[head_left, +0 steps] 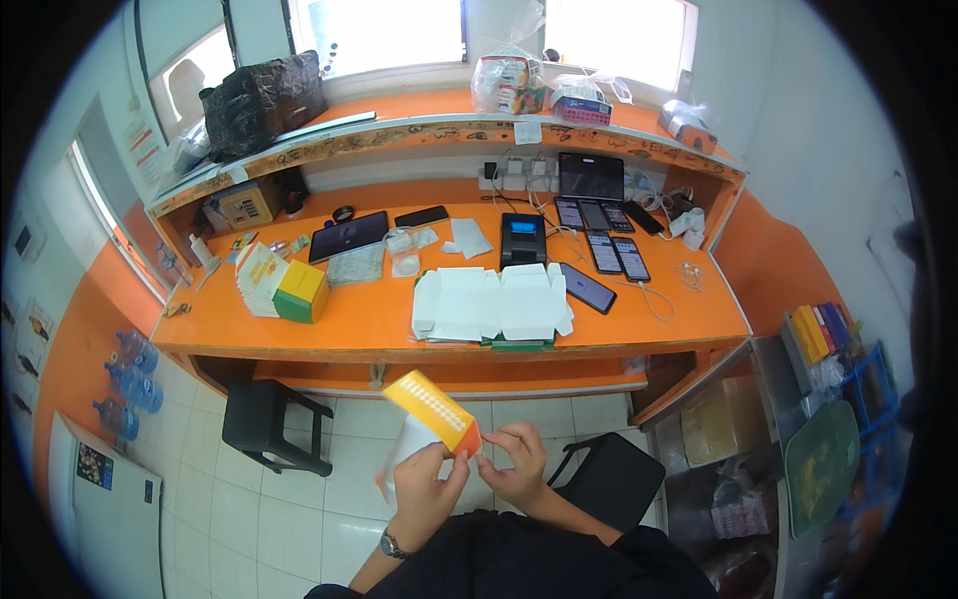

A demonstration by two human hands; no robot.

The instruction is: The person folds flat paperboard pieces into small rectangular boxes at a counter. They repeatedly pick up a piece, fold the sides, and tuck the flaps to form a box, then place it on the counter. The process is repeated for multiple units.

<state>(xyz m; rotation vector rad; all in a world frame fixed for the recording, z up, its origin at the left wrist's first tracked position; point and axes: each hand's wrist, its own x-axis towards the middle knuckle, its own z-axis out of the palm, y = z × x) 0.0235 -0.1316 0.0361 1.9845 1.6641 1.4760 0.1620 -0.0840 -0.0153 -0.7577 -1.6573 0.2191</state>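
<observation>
Both my hands are raised in front of my body, off the near edge of the orange desk. A yellow, orange and white carton (436,411) is between them, partly folded, with a flap sticking up to the far left. My left hand (427,486) grips its near end from the left, a watch on that wrist. On the other side, my right hand (517,466) pinches the carton's orange end edge with thumb and forefinger. Flat white carton blanks (489,303) with a little green beneath lie on the desk beyond. To their left stand folded yellow and green cartons (282,287).
On the desk (379,304) are a tablet (348,238), a black device with a blue screen (523,240), several phones and cables, and a laptop (591,178). Dark stools (267,424) stand left and right below. A metal shelf with a green tray (823,467) is at the right.
</observation>
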